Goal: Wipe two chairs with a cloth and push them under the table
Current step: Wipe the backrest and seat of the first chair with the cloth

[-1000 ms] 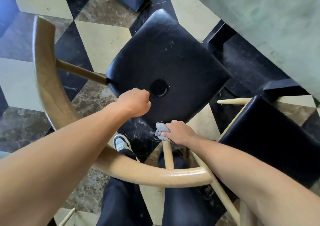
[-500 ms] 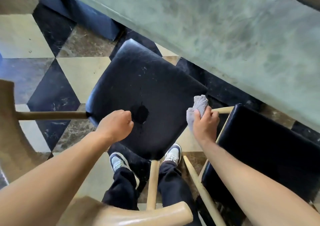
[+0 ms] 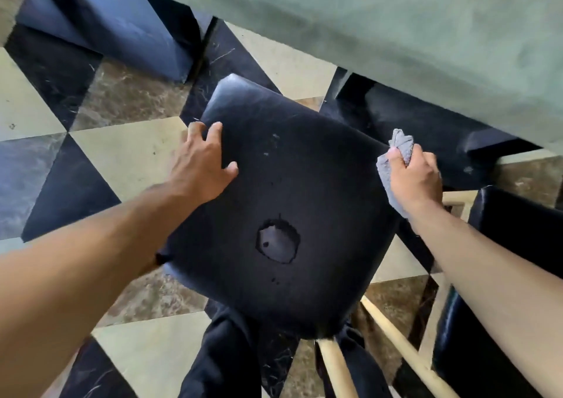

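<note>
Left hand [image 3: 202, 166] spread flat on black chair seat [image 3: 283, 215] near table [image 3: 396, 32]; right hand [image 3: 412, 178] clutches grey cloth [image 3: 388, 181] at seat's right edge. Step, likely: wiping seat. Next: sweep cloth across, then push under.

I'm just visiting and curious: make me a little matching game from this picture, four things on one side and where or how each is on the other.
Things:
1. left hand
2. right hand
3. grey cloth
4. green tabletop

States:
A. bunched in a grip at the black seat's right edge
B. spans the top of the view
C. fingers spread on the seat's left edge
D. holds the cloth

Pairs: 1-C, 2-D, 3-A, 4-B
</note>
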